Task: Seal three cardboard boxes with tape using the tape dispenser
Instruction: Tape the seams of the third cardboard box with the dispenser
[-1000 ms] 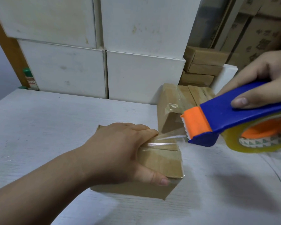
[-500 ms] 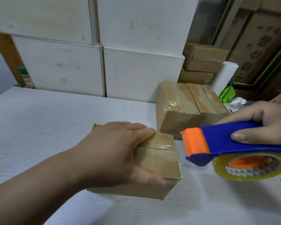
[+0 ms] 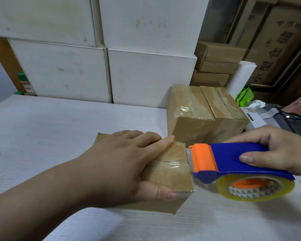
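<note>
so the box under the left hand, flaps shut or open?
Shut. The box has both top flaps flat, clear tape across them; the left hand presses on top.

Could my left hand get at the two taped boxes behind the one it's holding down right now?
Probably yes. The left hand lies on the near box, and the two taped boxes stand just beyond it with bare table between; the tape dispenser sits off to the right.
</note>
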The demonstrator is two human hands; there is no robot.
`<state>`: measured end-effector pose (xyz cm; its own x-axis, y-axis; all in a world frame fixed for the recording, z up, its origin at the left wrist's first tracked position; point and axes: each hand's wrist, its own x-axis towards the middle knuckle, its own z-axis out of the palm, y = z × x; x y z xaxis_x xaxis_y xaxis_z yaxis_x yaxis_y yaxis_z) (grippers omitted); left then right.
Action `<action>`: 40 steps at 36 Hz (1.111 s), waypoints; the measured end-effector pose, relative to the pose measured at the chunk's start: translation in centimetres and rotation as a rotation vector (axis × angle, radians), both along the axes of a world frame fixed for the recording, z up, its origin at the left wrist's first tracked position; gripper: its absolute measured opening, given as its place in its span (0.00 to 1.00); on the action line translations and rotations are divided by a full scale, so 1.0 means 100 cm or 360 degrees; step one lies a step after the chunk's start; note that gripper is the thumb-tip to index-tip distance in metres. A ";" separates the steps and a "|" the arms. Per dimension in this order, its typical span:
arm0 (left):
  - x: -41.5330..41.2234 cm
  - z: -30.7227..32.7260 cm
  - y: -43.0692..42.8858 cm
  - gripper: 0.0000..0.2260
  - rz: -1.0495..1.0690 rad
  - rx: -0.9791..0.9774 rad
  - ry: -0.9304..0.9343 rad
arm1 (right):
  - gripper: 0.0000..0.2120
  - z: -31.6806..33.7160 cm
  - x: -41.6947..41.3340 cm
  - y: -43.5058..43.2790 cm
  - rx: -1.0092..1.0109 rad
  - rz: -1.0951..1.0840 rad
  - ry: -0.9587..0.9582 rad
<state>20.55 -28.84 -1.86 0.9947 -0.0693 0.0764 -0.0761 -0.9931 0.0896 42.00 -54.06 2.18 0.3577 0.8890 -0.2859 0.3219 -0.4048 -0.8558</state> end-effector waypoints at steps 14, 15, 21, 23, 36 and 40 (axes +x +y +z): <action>0.002 -0.002 0.001 0.43 -0.0070 -0.0009 0.0016 | 0.29 -0.017 0.013 -0.038 0.0033 -0.0121 -0.0046; 0.002 -0.002 0.002 0.43 -0.0076 -0.0006 0.0015 | 0.29 -0.016 0.014 -0.040 0.0032 -0.0121 -0.0058; 0.002 -0.002 0.000 0.43 -0.0084 0.0042 0.0023 | 0.28 -0.002 0.006 -0.024 -0.0091 -0.0042 -0.0040; 0.001 -0.003 0.000 0.43 -0.0082 0.0050 0.0030 | 0.27 0.003 0.002 -0.016 -0.0158 0.0003 -0.0109; -0.001 0.006 -0.005 0.28 -0.0085 0.0172 0.0005 | 0.15 0.055 -0.047 0.042 -0.0711 0.0121 -0.0696; 0.002 0.013 -0.009 0.28 -0.0098 0.0092 0.0239 | 0.18 0.068 -0.059 0.061 -0.0916 0.0163 -0.0977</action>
<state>20.74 -29.73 -0.55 0.9884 -0.1302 -0.0784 -0.1268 -0.9908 0.0475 36.09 -48.01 9.02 0.5232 0.7005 -0.4853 0.7208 -0.6676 -0.1866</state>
